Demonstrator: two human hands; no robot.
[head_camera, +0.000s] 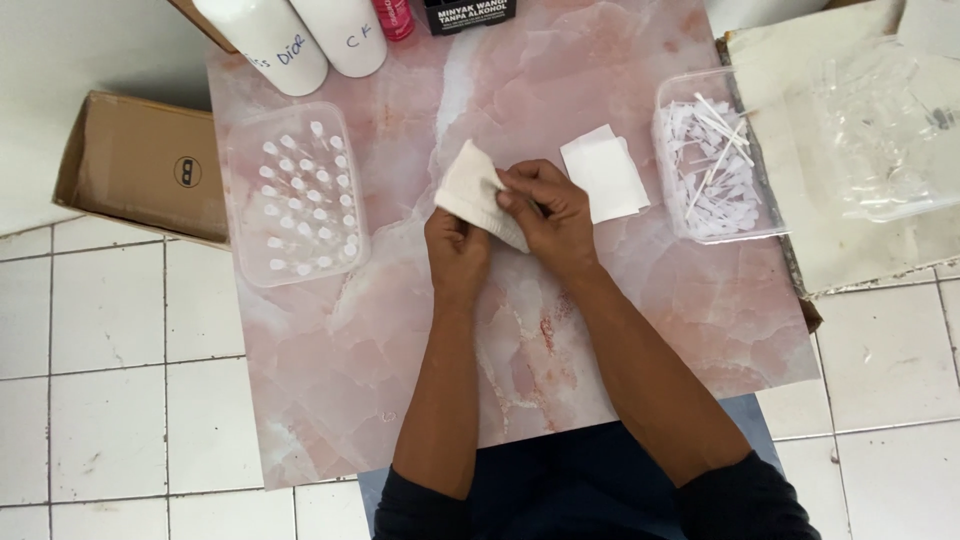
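Observation:
Both my hands meet over the middle of a pink marble-patterned board (400, 330). My left hand (456, 248) and my right hand (548, 212) together grip a folded white cloth (468, 190), which sticks up and to the left between them. What the cloth may wrap is hidden by my fingers. A flat white square pad (605, 172) lies on the board just right of my right hand.
A clear tray of small capped vials (297, 195) stands on the left. Another clear tray with white sprayer tubes (712, 160) sits on the right. Two white bottles (300, 38) and a black box (468, 14) stand at the far edge. A cardboard box (140, 165) lies on the tiled floor.

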